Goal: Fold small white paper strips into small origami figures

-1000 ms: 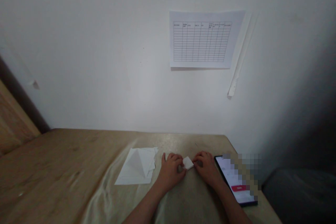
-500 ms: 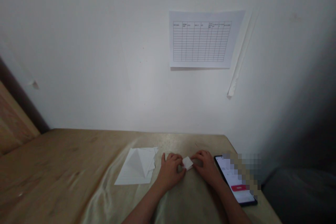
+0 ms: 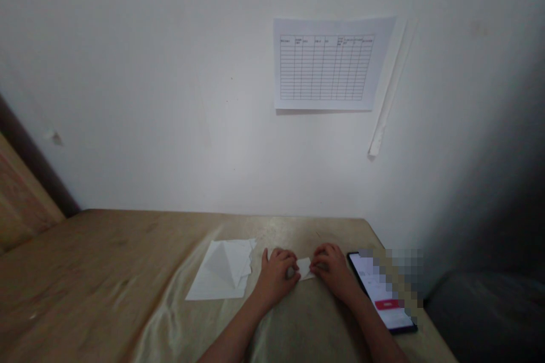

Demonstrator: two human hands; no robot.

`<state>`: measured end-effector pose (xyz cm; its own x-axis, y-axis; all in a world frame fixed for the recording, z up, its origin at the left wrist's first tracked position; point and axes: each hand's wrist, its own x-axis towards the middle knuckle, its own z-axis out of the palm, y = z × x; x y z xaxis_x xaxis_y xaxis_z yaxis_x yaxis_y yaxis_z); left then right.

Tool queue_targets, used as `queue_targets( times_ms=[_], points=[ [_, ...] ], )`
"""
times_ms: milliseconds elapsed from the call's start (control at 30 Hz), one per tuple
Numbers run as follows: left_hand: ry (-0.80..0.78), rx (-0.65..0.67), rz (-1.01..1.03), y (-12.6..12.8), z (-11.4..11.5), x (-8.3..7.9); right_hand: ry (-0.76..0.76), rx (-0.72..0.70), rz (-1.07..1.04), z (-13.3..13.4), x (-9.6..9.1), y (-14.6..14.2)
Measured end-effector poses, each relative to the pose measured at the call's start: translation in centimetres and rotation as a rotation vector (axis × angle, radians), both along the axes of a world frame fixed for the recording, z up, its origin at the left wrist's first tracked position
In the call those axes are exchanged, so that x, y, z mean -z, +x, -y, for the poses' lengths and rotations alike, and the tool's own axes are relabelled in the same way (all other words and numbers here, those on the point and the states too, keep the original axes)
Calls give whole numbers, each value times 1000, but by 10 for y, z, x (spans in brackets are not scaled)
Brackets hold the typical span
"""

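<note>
A small folded piece of white paper (image 3: pixel 305 268) is held between both hands, low over the brown cloth-covered table (image 3: pixel 298 329). My left hand (image 3: pixel 277 273) pinches its left edge with thumb and curled fingers. On the opposite edge, the fingertips of my right hand (image 3: pixel 332 269) are closed on the same paper. Part of the paper is covered by the fingers, so its full shape is hidden. Left of my left hand lies a stack of white paper sheets (image 3: pixel 221 272) with ragged right edges and a folded, triangular-looking piece on top.
A phone (image 3: pixel 378 295) with a lit screen, partly pixelated, lies by the table's right edge. The white wall (image 3: pixel 149 96) rises behind the table and bears a printed table sheet (image 3: pixel 327 65) and a hanging strip (image 3: pixel 392 91). Wooden furniture (image 3: pixel 21 193) stands at far left.
The folded paper has turned and flattened between my fingers, from a tilted diamond shape to a wider, lower one. My hands have barely shifted.
</note>
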<state>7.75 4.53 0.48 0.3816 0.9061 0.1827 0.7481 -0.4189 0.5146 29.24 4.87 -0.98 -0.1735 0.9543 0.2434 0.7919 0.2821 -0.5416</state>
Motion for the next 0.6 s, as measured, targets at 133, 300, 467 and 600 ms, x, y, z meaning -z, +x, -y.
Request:
queue_targets(
  times_ms=[133, 300, 467, 600],
  points=[
    [-28, 12, 3, 1, 0, -2, -14, 9, 8, 0, 0, -2],
    [-5, 23, 10, 2, 1, 0, -8, 9, 19, -1, 1, -4],
    [-16, 46, -5, 2, 1, 2, -31, 11, 31, -5, 9, -4],
    [-13, 46, -10, 2, 1, 3, -31, 21, 31, -7, 13, -6]
  ],
)
